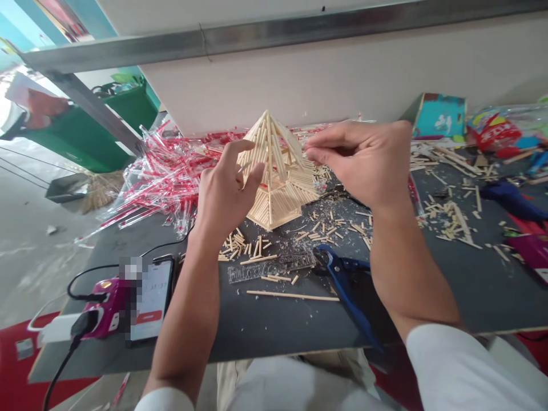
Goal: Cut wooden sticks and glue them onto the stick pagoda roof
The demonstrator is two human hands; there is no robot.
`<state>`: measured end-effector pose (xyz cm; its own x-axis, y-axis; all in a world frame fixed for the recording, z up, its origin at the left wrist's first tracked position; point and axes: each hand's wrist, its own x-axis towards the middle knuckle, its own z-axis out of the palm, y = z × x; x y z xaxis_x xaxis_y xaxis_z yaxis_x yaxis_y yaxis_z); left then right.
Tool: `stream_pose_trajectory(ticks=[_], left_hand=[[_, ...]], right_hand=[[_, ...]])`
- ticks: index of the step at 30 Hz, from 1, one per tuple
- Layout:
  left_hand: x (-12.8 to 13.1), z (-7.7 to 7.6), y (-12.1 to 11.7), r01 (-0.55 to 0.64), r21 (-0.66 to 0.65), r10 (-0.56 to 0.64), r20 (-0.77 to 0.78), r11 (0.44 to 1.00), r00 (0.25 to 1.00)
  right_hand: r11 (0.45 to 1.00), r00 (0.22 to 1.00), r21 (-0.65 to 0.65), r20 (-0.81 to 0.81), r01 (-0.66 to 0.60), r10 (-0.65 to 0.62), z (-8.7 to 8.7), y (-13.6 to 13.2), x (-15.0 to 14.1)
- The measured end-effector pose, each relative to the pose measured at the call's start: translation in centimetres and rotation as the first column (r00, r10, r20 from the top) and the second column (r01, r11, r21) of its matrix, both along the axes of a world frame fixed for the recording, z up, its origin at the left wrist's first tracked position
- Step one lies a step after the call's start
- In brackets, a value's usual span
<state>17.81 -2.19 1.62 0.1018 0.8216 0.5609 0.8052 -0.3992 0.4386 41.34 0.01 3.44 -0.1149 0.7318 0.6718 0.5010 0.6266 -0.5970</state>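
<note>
A small pavilion model built of thin wooden sticks stands upright on the dark table, with a pointed roof and a slatted base. My left hand is at its left side, thumb and index finger apart and curved in front of the roof; whether they touch it I cannot tell. To the right of the roof, my right hand is closed in a pinch, its fingertips pointing at the model. Anything between those fingertips is too small or hidden to make out. Cut stick pieces lie around the base.
Blue-handled cutters, a clear ruler and a long stick lie in front. A phone and purple power strip are at left, with cables. Red-and-clear plastic wrappers pile behind. Green bins stand beyond the table.
</note>
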Motion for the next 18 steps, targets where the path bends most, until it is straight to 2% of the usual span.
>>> stream_pose_trajectory(ticks=[3,6,9,11,15,18], left_hand=[[0.2,0.1,-0.2,0.051,0.036,-0.051,-0.005,0.998,0.999],[0.3,0.4,-0.3,0.087,0.012,-0.087,-0.008,0.996,0.996],[0.3,1.0,-0.5,0.121,-0.116,-0.128,-0.047,0.986,0.991],[0.3,1.3,-0.6,0.114,-0.180,-0.130,-0.078,0.977,0.988],[0.3,1.5,-0.8,0.074,-0.197,-0.091,-0.080,0.978,0.993],[0.4,1.5,-0.9,0.096,-0.223,-0.112,-0.059,0.970,0.992]], right_hand=[[0.997,0.992,-0.072,-0.127,-0.011,0.002,-0.5,0.6,-0.2],[0.997,0.981,-0.068,-0.191,0.021,-0.034,-0.5,0.9,0.1],[0.996,0.984,-0.078,-0.169,0.039,-0.052,-0.4,1.0,0.6],[0.994,0.991,-0.112,-0.135,0.007,-0.022,-0.5,1.0,0.8],[0.982,0.986,-0.152,-0.138,-0.110,0.089,-0.9,1.2,1.0],[0.983,0.991,-0.167,-0.118,-0.079,0.060,-1.2,1.6,0.9]])
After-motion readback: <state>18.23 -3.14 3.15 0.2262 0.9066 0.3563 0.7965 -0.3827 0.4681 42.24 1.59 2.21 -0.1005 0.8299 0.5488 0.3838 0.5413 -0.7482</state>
